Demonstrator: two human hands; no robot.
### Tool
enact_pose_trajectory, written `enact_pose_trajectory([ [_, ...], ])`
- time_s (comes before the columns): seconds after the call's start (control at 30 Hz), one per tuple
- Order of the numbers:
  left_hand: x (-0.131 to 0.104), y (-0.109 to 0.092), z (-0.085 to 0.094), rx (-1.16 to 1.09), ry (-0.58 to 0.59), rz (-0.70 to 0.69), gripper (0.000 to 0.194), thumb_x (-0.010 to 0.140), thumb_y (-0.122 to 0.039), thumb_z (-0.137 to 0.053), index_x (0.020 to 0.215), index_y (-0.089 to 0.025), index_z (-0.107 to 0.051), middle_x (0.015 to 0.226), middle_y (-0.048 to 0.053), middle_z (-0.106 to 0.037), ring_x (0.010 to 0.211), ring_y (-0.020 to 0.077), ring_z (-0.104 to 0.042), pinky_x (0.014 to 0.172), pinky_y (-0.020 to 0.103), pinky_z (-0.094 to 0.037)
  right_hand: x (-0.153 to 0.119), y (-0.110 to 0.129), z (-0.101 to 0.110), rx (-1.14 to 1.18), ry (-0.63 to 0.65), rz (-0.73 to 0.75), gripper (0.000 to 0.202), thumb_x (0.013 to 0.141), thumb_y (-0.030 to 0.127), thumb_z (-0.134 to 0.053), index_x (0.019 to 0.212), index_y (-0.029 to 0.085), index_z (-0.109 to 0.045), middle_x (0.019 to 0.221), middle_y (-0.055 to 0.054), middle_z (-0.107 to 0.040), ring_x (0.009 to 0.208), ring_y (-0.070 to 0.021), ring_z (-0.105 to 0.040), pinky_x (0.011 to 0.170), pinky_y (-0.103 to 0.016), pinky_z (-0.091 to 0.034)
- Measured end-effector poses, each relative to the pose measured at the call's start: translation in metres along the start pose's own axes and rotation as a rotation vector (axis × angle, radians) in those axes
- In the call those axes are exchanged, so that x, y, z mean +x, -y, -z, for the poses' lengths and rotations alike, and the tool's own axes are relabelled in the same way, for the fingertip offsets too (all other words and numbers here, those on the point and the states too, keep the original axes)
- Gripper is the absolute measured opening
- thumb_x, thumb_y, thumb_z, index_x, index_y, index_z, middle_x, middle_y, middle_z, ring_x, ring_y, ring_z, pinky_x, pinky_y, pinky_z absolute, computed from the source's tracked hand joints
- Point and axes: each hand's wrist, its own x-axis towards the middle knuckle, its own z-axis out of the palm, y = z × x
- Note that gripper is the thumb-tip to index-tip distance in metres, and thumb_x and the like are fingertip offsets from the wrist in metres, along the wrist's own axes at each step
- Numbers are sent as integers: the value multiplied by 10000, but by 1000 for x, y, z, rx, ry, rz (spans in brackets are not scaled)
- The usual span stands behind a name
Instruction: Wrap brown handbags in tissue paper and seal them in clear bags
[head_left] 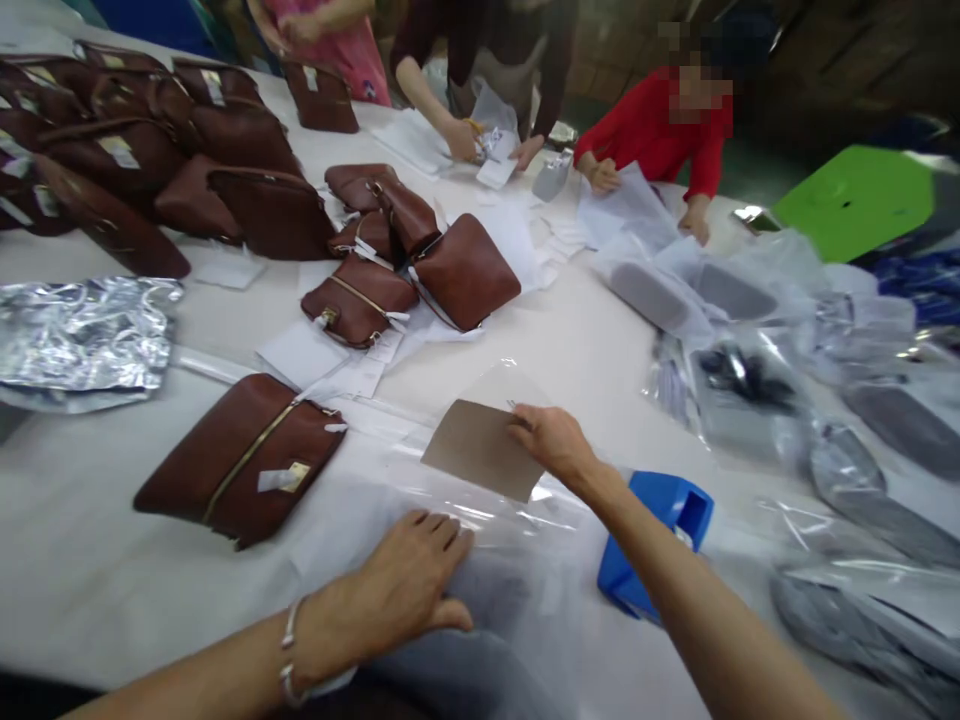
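My left hand (394, 590) lies palm down on clear plastic (480, 520) spread over the table, its fingers stretched out and the thumb apart. The fingers of my right hand (555, 445) are pinched at the edge of a flat grey-brown card (480, 450). Whether the card is inside the clear plastic or on top of it, I cannot tell. To the left of the card rests a brown handbag (240, 460) with a gold zip and a tag. Beside my right forearm, partly hidden by it, stands a blue plastic dispenser-like object (645, 500).
More brown bags (367, 290) lie ahead, with several others (135, 150) crowded at the far left. A crumpled silver foil bag (82, 340) sits at the left edge. Plastic-wrapped packages (742, 390) cover the right side. Co-workers (652, 140) work across the table.
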Motion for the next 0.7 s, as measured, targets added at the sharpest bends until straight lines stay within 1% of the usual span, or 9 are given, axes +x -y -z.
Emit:
enact_pose_trajectory([
  [0.07, -11, -7, -4, -16, -3, 40, 735, 731, -652, -716, 1270, -176, -560, 1243, 138, -636, 1107, 321, -601, 988, 473, -455, 1, 9, -19, 11, 119, 71, 128, 901, 323, -590, 932, 288, -710, 875, 7, -757, 813, -169, -675, 662, -242, -396],
  [0.13, -19, -11, -6, -21, -4, 53, 724, 794, -631, -671, 1338, -180, -515, 1324, 142, -594, 1171, 326, -566, 1033, 489, -418, -2, 17, -38, -4, 206, 108, 134, 905, 328, -589, 936, 273, -707, 870, -17, -760, 814, -186, -687, 662, -254, -405],
  [0.2, -26, -13, -4, -26, -2, 45, 686, 858, -609, -610, 1380, -183, -482, 1380, 142, -560, 1229, 325, -532, 1074, 492, -380, -6, 22, -51, -38, 254, 109, 165, 927, 314, -552, 955, 242, -698, 880, -62, -761, 819, -223, -697, 662, -281, -411],
  [0.3, -34, -16, 0, -25, 15, 13, 681, 882, -625, -562, 1391, -182, -476, 1408, 142, -542, 1252, 325, -521, 1085, 486, -372, -8, 22, -59, -75, 280, 91, 197, 950, 287, -499, 992, 220, -679, 916, -103, -757, 837, -264, -706, 665, -309, -421],
  [0.4, -41, -17, 4, -6, 45, 3, 701, 866, -608, -605, 1407, -186, -460, 1434, 141, -521, 1266, 329, -516, 1078, 485, -388, -13, 24, -57, -81, 289, 95, 212, 958, 263, -467, 992, 220, -672, 927, -108, -754, 849, -270, -707, 682, -317, -427],
  [0.5, -46, -16, 2, -8, 51, 0, 710, 862, -553, -651, 1436, -201, -425, 1463, 136, -493, 1305, 322, -484, 1093, 484, -379, -21, 30, -58, 9, 326, 97, 240, 955, 243, -443, 982, 211, -679, 942, -115, -750, 872, -271, -699, 709, -325, -428],
  [0.6, -49, -14, -3, -9, 14, -9, 684, 886, -573, -603, 1435, -204, -427, 1456, 139, -499, 1308, 317, -481, 1095, 483, -375, -29, 33, -71, 163, 401, 78, 180, 894, 266, -539, 922, 197, -703, 905, -103, -749, 870, -263, -687, 714, -311, -428],
  [0.7, -47, -13, -6, -7, -23, -35, 682, 907, -620, -528, 1427, -191, -431, 1440, 141, -512, 1288, 313, -497, 1086, 473, -378, -32, 30, -93, 282, 481, 70, 133, 845, 240, -586, 824, 203, -712, 809, -23, -741, 782, -188, -677, 648, -238, -422],
])
